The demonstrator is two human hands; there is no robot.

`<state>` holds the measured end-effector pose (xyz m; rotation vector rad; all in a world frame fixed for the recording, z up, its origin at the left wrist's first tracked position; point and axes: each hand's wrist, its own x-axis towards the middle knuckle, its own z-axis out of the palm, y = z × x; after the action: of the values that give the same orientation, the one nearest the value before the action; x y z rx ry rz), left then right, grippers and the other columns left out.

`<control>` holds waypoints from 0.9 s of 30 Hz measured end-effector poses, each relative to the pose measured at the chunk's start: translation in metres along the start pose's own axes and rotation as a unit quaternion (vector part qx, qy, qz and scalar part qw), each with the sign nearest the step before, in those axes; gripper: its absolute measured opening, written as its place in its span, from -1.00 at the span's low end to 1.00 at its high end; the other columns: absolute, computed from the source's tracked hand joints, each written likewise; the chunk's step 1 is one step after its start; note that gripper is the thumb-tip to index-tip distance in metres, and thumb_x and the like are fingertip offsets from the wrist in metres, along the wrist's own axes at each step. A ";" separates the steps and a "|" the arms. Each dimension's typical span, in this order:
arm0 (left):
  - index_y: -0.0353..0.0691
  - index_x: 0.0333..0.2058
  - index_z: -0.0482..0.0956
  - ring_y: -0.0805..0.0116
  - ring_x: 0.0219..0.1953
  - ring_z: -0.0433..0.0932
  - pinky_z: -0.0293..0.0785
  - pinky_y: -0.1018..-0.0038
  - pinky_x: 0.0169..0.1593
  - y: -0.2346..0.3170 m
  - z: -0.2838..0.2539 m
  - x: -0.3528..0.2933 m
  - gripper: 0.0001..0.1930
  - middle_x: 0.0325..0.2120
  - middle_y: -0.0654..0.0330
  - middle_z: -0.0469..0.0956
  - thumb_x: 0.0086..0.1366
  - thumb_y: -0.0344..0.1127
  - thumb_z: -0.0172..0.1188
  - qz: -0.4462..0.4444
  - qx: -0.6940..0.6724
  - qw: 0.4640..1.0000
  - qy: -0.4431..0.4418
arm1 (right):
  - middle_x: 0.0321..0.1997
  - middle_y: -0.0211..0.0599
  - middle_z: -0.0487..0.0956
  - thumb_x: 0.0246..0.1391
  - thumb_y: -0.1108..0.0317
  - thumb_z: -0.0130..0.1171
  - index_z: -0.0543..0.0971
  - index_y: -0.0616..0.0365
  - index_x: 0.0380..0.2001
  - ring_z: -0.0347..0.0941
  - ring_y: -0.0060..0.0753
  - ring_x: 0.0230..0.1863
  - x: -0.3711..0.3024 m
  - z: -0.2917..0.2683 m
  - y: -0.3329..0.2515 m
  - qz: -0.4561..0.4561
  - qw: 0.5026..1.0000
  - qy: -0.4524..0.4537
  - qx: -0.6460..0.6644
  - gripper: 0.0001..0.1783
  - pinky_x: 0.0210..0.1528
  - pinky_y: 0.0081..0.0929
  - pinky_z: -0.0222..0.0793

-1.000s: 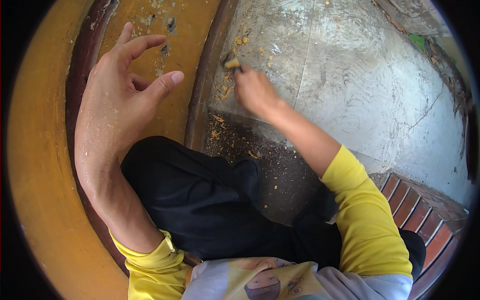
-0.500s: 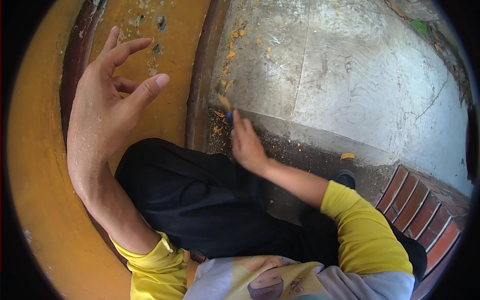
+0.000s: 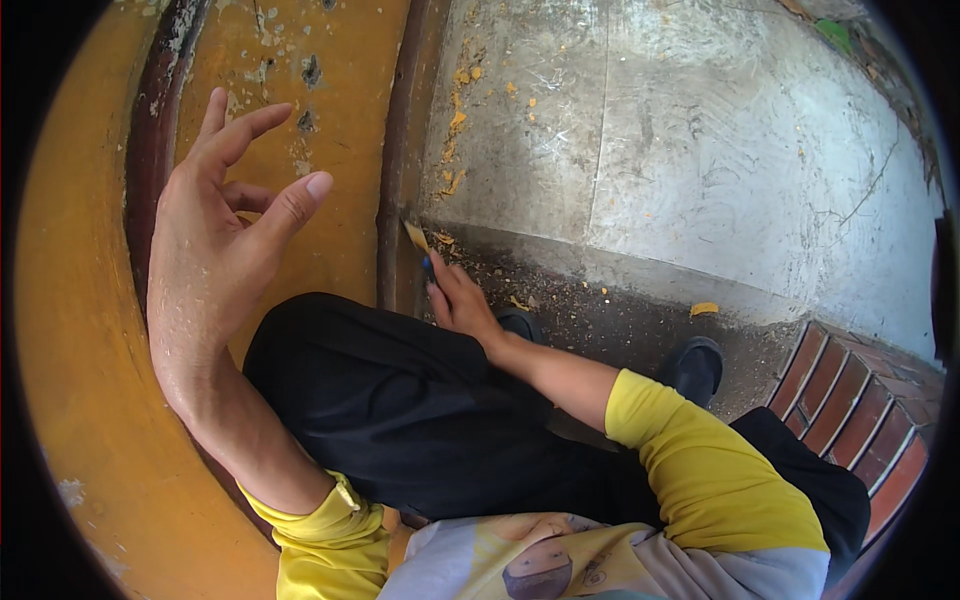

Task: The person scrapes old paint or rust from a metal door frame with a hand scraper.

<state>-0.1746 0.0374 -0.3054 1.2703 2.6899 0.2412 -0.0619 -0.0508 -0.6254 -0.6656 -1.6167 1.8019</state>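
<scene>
Raised in front of the orange-yellow wall (image 3: 300,215), my left hand (image 3: 225,215) is empty, its fingers apart and curved. Small pale specks cling to its wrist. My right hand (image 3: 462,300) grips a paintbrush (image 3: 417,238) with a dark and blue handle and pale bristles. The bristle end is at the foot of the dark red-brown trim (image 3: 398,190), where wall and floor meet. Yellow paint flakes (image 3: 444,238) lie beside the bristles on the dark, dusty floor strip.
Pale concrete (image 3: 700,130) spreads ahead, with more yellow chips along the trim. A larger yellow flake (image 3: 704,309) lies near my dark shoe (image 3: 697,365). Red brick edging (image 3: 850,400) stands at the right. A green leaf (image 3: 834,36) is at the far right.
My right hand has swung left and nearer to me, bringing the paintbrush from the floor debris to the trim. My left hand is slightly lower in the picture, still open.
</scene>
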 end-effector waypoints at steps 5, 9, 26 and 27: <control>-0.27 0.07 0.55 0.30 -0.15 0.69 0.49 0.48 -0.29 -0.001 -0.001 -0.004 -0.43 0.13 -0.48 0.29 0.08 -0.20 0.41 -0.007 -0.023 1.000 -0.008 | -0.30 0.12 0.47 0.16 0.47 0.06 0.35 0.26 0.22 0.44 0.16 -0.31 0.050 -0.015 0.006 0.002 0.998 0.009 -0.059 -0.47 -0.22 -0.16 0.39; -0.27 0.07 0.55 0.28 -0.05 0.65 0.49 0.47 -0.27 0.001 -0.005 -0.001 -0.44 0.10 -0.45 0.35 0.09 -0.20 0.40 -0.016 -0.003 1.000 -0.019 | -0.33 0.09 0.44 0.15 0.47 0.06 0.33 0.23 0.25 0.42 0.16 -0.33 0.072 -0.023 0.008 -0.016 0.996 0.005 -0.090 -0.44 -0.21 -0.14 0.38; -0.22 0.12 0.52 0.65 -0.47 0.55 0.45 0.64 -0.20 0.000 0.000 -0.003 -0.44 0.39 -0.14 0.05 0.15 -0.21 0.40 -0.010 0.012 0.999 -0.029 | -0.18 0.02 0.41 0.21 0.50 0.02 0.23 0.19 0.30 0.45 0.07 -0.20 -0.029 -0.007 0.002 0.067 0.991 -0.111 -0.026 -0.42 -0.17 -0.27 0.40; -0.22 0.12 0.52 0.65 -0.47 0.55 0.45 0.64 -0.20 0.000 -0.001 -0.003 -0.44 0.39 -0.14 0.05 0.15 -0.21 0.40 -0.010 0.012 0.999 -0.030 | -0.20 0.01 0.41 0.18 0.52 0.04 0.27 0.20 0.28 0.46 0.07 -0.24 -0.029 -0.007 0.000 0.043 0.995 -0.088 -0.029 -0.43 -0.22 -0.27 0.40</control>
<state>-0.1734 0.0353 -0.3039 1.2348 2.6611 0.1652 -0.0368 -0.0671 -0.6272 -0.6261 -1.7867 1.9273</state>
